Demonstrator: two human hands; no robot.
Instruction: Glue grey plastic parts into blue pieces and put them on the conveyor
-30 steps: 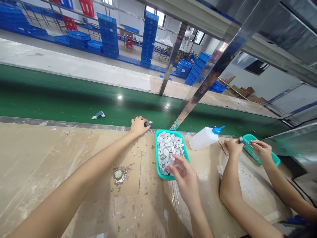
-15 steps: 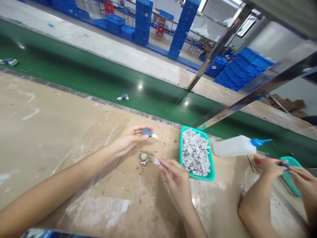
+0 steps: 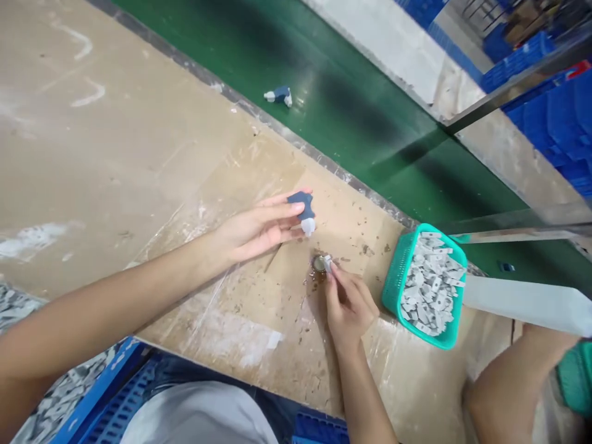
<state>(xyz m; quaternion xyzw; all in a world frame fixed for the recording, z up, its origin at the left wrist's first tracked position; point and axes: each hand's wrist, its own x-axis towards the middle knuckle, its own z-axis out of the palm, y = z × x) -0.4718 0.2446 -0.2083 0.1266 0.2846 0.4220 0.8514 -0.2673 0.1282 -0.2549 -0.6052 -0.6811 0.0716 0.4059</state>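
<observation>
My left hand (image 3: 263,228) holds a dark blue part (image 3: 301,203) with a white end (image 3: 308,226) between thumb and fingers, above the tabletop. Pinched in the fingers of my right hand (image 3: 348,302) is a small light grey piece (image 3: 328,263). That piece is at a small round container (image 3: 319,263) on the table; whether they touch is hard to tell. Brown specks lie around the container. To the right of my right hand stands a green basket (image 3: 392,283) full of light grey pieces (image 3: 430,283).
A white bottle (image 3: 522,302) lies beyond the basket, near another person's arm (image 3: 509,376). A blue and white part (image 3: 280,95) rests on the green belt (image 3: 222,49). Metal bars (image 3: 509,92) rise at right. Blue crates (image 3: 111,394) with grey pieces are below the table edge.
The view has tilted down and turned. My right hand has brought its grey piece to the round container. The blue part in my left hand now points its white end downward.
</observation>
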